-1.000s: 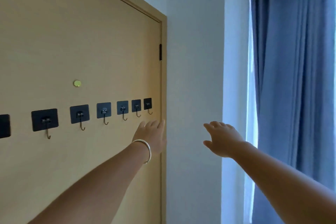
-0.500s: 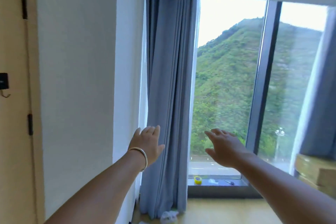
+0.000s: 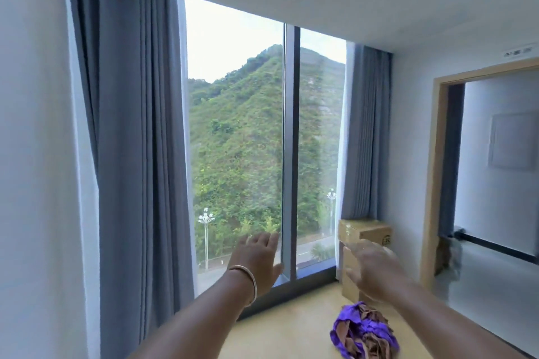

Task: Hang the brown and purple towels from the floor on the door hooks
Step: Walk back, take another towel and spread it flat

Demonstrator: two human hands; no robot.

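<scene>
A crumpled heap of purple and brown towels (image 3: 364,332) lies on the light wooden floor at the lower right. My left hand (image 3: 258,261), with a bangle on the wrist, is stretched forward, fingers apart, holding nothing. My right hand (image 3: 374,269) is also held out empty with spread fingers, above and just behind the towel heap. Neither the door nor its hooks are in view.
A tall window (image 3: 262,154) with grey curtains (image 3: 131,154) fills the wall ahead. Stacked cardboard boxes (image 3: 363,234) stand by the right curtain. An open doorway (image 3: 481,183) leads into another room at the right. A white wall (image 3: 32,183) is at the left.
The view has swung right, from the door with its hooks, past the wall and curtain, to the window. The towel heap and doorway have come into view. Both hands stay outstretched and empty.
</scene>
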